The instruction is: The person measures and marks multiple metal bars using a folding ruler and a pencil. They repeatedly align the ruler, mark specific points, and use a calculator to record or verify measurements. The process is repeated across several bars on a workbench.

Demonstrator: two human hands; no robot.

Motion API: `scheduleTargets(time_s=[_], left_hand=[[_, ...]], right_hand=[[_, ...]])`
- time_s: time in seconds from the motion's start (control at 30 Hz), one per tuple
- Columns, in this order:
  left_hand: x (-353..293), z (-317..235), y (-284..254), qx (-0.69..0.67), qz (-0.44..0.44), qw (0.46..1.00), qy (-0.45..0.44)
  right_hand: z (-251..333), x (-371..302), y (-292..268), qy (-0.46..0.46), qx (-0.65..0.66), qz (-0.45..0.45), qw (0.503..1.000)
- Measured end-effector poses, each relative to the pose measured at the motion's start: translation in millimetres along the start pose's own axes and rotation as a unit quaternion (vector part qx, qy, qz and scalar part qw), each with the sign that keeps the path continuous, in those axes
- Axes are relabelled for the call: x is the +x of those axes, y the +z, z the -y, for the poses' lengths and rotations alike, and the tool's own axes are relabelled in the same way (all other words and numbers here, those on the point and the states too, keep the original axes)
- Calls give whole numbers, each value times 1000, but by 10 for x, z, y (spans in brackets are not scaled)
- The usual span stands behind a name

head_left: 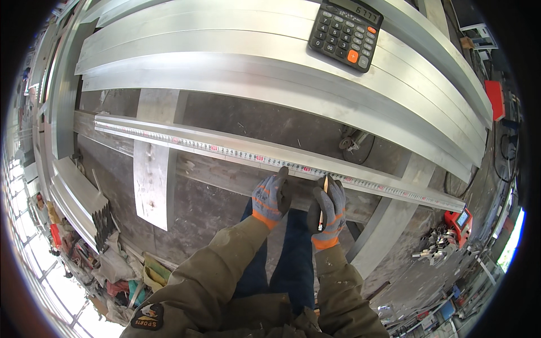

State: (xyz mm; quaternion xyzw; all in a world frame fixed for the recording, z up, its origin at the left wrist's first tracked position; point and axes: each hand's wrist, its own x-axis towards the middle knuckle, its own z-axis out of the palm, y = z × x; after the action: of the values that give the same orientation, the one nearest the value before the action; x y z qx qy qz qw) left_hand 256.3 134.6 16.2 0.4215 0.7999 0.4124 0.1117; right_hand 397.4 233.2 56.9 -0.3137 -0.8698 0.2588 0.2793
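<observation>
A long tape measure blade (225, 151) lies stretched along a narrow metal bar (282, 147) that crosses in front of me. Its red case (463, 221) sits at the bar's right end. My left hand (270, 197), in a grey and orange glove, is closed at the bar's near edge, its fingertip on the blade. What its lower fingers grip is hidden. A pencil (324, 197) is held upright in my gloved right hand (333, 211), its tip close to the blade. The right hand is a short way right of the left.
Wide silvery metal profiles (214, 48) lie beyond the bar, with a black calculator (345, 35) on them. Flat metal crosspieces (152, 186) run under the bar. Stacked profiles (84, 203) and cloth heaps (118, 265) are at left. Small metal pieces (437, 246) lie near the tape case.
</observation>
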Motion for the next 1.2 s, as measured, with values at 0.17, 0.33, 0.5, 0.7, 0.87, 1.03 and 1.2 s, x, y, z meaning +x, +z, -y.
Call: scheduleTargets(time_s=[0.17,0.33,0.5,0.7,0.87,1.03,1.2], left_hand=[[2,-8,0,-6,17,1000,-25],[8,-12,-14,-15,17,999,-23],[13,-11,-19,-14,29,999,-31],[-4,-2,-15,-6,35,999,-34],[-31,20,-8,5,35,999,-25],[-21,19,-20,-4,43,999,-30],[-2,-23,-43,12,60,997,-57]], right_hand=[[12,13,19,3,-5,-9,1000],[-3,-3,41,2,-5,-20,1000],[-27,-42,37,10,4,-1,1000],[-40,-55,52,8,-2,-5,1000],[64,60,-45,41,1,8,999],[103,682,-243,48,44,-42,997],[-69,1727,-216,6,9,-41,999]])
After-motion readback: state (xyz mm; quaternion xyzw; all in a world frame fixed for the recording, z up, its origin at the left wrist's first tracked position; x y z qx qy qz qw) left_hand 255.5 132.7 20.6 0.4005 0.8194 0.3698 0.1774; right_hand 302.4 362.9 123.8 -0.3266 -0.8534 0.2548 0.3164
